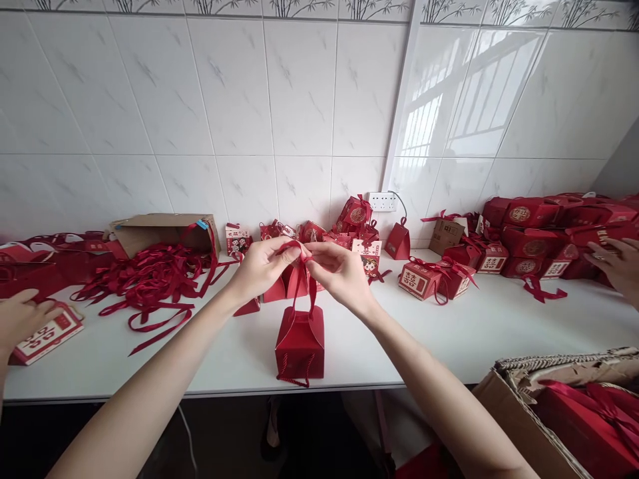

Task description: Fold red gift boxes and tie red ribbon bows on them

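A small red gift box (300, 342) stands upright near the front edge of the white table (219, 359), with a twisted red cord hanging down its front. From its top a red ribbon (313, 293) runs up to both hands. My left hand (264, 264) pinches the ribbon between thumb and fingertips. On the other side, my right hand (335, 267) pinches it too, and the fingertips of both hands nearly meet above the box. The ribbon forms a small loop at the fingers. Part of it is hidden behind them. More red boxes stand just behind my hands.
Loose red ribbons (150, 276) spill from a cardboard box (164, 233) at left. Finished-looking boxes (434, 276) and a stack of red boxes (529, 226) stand at right. An open carton (504, 399) is at lower right. Other people's hands (24, 316) reach in from both sides.
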`<state>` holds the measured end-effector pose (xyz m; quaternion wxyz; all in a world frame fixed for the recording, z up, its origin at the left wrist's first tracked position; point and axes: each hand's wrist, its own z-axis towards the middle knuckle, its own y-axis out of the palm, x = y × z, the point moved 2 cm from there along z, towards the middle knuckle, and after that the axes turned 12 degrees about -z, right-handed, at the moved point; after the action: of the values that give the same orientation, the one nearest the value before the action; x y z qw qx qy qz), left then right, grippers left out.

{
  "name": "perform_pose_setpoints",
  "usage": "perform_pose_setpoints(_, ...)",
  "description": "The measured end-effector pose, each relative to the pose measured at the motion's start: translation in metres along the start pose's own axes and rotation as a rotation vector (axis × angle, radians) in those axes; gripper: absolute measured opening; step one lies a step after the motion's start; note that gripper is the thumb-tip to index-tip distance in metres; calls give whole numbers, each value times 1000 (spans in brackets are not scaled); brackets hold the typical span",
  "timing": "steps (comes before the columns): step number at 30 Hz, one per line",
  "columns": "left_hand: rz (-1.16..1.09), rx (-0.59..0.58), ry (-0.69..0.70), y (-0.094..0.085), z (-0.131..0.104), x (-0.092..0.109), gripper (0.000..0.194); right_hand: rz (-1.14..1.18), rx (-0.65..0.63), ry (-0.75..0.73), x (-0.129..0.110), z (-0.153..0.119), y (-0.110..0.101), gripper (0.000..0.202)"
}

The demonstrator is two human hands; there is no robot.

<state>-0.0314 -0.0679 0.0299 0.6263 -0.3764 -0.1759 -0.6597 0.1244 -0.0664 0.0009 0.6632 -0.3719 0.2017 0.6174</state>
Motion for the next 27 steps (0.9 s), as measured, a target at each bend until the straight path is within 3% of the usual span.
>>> perform_pose_setpoints(2, -56, 38, 2, -1, -1, -2, 30, 98, 2, 49, -1, 2, -1, 20)
perform_pose_setpoints(5, -172, 120, 1, 2, -5, -11, 29, 81, 133, 85, 2, 6, -2, 20)
perform_pose_setpoints(9, -359, 366, -15, 9, -16, -32, 23, 53, 301, 99, 9, 6, -2, 15)
perform_pose_setpoints(13, -557, 610, -62, 11, -31, -50, 16, 69, 386, 146, 20, -6, -7, 16)
perform_pose_setpoints(18, -628, 830, -216, -3, -57, -66, 18, 90, 429, 268, 42, -31, -26, 21)
perform_pose_setpoints(27, -577, 1017, -351, -38, -108, -90, 15, -132, 415, 462, 69, -77, -62, 18)
